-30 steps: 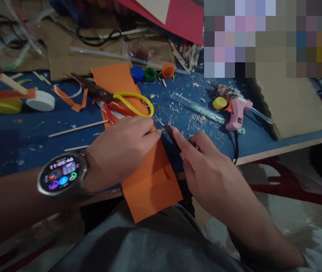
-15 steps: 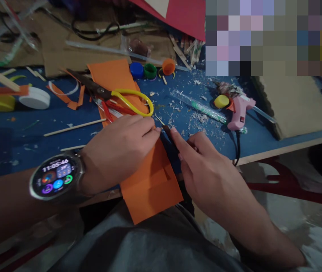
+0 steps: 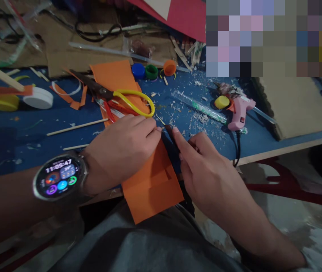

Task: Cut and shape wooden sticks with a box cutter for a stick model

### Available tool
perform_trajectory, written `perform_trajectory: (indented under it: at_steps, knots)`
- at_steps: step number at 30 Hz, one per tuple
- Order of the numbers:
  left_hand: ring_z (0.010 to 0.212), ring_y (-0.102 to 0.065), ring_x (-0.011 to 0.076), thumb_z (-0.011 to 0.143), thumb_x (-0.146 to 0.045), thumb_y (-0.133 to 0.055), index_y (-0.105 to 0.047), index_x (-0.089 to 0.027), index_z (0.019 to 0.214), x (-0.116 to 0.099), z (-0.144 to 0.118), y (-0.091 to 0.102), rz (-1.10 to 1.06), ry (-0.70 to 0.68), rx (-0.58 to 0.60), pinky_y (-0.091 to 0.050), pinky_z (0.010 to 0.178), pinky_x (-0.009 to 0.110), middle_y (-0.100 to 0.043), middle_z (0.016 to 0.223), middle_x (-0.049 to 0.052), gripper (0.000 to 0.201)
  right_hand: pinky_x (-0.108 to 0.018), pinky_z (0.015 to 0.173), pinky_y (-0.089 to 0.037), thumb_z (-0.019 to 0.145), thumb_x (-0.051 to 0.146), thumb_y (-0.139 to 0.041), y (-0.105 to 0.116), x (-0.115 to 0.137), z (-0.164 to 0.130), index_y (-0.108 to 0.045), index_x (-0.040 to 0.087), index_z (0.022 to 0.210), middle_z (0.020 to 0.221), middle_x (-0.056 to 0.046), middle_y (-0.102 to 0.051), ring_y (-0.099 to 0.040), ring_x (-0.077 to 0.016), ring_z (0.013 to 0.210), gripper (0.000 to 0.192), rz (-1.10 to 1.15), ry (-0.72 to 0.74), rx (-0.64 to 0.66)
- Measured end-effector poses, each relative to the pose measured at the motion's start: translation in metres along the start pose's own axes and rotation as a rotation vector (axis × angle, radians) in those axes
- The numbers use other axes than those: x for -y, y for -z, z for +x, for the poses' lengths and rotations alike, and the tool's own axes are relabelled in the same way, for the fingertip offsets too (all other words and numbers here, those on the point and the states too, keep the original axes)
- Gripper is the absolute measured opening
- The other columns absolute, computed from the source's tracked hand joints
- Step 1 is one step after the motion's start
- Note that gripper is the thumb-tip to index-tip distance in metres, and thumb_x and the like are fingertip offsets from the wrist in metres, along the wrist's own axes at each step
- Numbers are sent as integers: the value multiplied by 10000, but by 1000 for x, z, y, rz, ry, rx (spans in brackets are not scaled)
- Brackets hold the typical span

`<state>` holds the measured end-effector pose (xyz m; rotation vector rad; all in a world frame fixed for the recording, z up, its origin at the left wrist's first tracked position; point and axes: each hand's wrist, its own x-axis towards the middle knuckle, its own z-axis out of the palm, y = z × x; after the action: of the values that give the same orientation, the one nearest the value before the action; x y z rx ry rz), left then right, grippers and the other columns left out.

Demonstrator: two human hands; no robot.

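Orange paper (image 3: 152,181) lies under both hands at the near edge of the blue table (image 3: 22,132), its lower end hanging off toward the lap. Left hand (image 3: 121,151) presses it flat, fingers together, tips touching a thin dark strip (image 3: 170,136). Right hand (image 3: 206,170) pinches that strip between thumb and forefinger, just beside the left fingertips. Risk: the overhanging sheet could slide if the left hand eases its pressure, skewing the strip. Yellow-handled scissors (image 3: 132,102) lie just beyond the left knuckles and may snag the sheet.
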<state>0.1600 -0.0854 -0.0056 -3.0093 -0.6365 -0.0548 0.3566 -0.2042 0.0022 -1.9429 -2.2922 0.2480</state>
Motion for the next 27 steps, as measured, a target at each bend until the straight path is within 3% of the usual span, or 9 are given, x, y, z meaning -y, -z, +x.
perform_trajectory:
  at_steps: [17, 27]
  knots:
    - [921, -675, 300, 1027, -80, -419, -734, -99, 1069, 2, -1, -4, 10, -25, -56, -540, 808, 435, -718, 1003, 158, 319, -255, 496, -476, 1012, 97, -437, 0, 6, 6, -465, 124, 1677, 1061, -112, -577, -509, -169, 700, 666, -83, -2, -24]
    - [959, -699, 346, 1024, -68, -422, -743, -64, 1120, -1, 2, 0, -18, -1, 6, -555, 811, 474, -731, 1036, 183, 335, -292, 526, -526, 1041, 133, -441, 0, 4, 4, -458, 106, 1678, 1066, -116, -583, -538, -186, 710, 638, -52, 0, -24]
